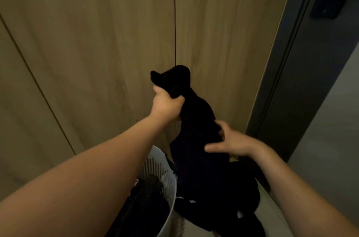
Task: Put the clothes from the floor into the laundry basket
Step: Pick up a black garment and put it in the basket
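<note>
A long black garment [196,132] hangs in the air in front of wooden doors. My left hand [166,105] is shut on its upper end, lifted high. My right hand [231,140] touches the garment's middle from the right with fingers spread; it looks blurred. The garment's lower part trails down to a dark heap of clothes [233,194] on the floor. The white slotted laundry basket [155,163] stands at the bottom centre, below my left forearm, with dark clothes [147,196] inside it.
Wooden wardrobe doors [97,42] fill the view ahead, close behind the basket. A dark grey door frame [281,81] runs down the right side. Pale floor [330,139] shows at the right and lower right.
</note>
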The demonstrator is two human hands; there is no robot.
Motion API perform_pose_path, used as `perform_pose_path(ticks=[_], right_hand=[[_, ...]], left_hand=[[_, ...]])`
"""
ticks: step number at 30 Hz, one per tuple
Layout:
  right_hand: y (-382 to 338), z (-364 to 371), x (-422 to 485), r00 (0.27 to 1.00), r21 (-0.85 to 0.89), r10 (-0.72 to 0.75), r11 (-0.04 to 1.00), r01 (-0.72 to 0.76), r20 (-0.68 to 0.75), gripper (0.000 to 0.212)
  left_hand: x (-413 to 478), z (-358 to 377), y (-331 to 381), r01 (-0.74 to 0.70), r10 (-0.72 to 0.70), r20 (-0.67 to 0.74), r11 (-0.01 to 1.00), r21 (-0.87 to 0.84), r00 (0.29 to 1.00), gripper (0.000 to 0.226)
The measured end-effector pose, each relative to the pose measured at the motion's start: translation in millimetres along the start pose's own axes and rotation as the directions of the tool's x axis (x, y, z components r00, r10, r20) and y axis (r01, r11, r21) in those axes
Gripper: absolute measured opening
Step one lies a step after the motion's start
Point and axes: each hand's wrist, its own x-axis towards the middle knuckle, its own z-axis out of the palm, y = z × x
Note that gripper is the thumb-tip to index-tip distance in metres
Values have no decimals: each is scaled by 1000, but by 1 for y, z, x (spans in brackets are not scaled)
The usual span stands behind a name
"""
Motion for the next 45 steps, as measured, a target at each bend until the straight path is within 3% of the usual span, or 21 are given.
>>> perform_pose_path(ticks=[3, 8, 10, 12, 15, 17, 19, 21, 25, 28, 31, 34, 37, 41, 43, 45], right_hand=[[29, 28, 18, 996, -127, 27, 992, -17, 84, 152], [56, 43, 28, 992, -81, 47, 996, -37, 119, 148], [69, 43, 25, 994, -100, 85, 992, -78, 69, 118], [83, 41, 25, 992, -110, 99, 988, -107, -77, 69], [75, 28, 18, 963, 76, 70, 996, -51, -262, 28], [56, 13, 10, 908, 115, 45, 993, 4, -417, 17], [38, -2, 5, 814, 177, 60, 983, 53, -578, 26], [20, -13, 0, 754, 299, 86, 942, 150, -651, 32], [-20, -22, -11, 773, 455, 40, 828, 329, -633, 28], [-47, -16, -13, 796, 506, -43, 751, 424, -603, 22], [-62, -4, -13, 797, 497, -85, 740, 453, -598, 24], [-76, 11, -13, 807, 428, -168, 777, 462, -567, 25], [-87, 27, -9, 809, 300, -281, 826, 478, -517, 21], [-90, 24, -15, 805, 59, -426, 870, 490, -413, 26], [-87, 19, -16, 744, -87, -494, 853, 514, -450, 28], [-82, 15, -16, 690, -117, -479, 857, 502, -542, 18]], left_hand=[[-3, -3, 18, 11, -10, 2, 997, -71, 1000, 86], [-9, 4, 18, 51, -58, -17, 963, -265, 998, 70], [-12, 6, 15, 73, -103, -59, 924, -375, 993, 61], [-15, 9, 13, 100, -157, -87, 880, -465, 984, 50], [-13, 5, 5, 152, -231, -95, 846, -512, 968, 45], [-9, -3, -1, 175, -241, -108, 890, -421, 965, 51], [-5, -9, -8, 155, -187, -137, 964, -214, 973, 62], [-7, -12, -14, 88, -84, -132, 996, 29, 988, 76], [-17, -5, -19, -42, 15, 75, 923, 383, 997, 91], [-27, 6, -18, -36, -101, 304, 909, 414, 947, 114], [-33, 11, -18, -1, -192, 364, 883, 469, 911, 148], [-39, 12, -24, -45, -117, 301, 876, 481, 946, 153], [-40, 12, -35, -70, 9, 164, 924, 376, 986, 149], [-38, 3, -40, -148, 156, 0, 939, 311, 988, 104], [-33, -3, -36, -119, 151, -89, 947, 297, 984, 89], [-25, -11, -28, -52, 97, -182, 969, 240, 979, 82]])
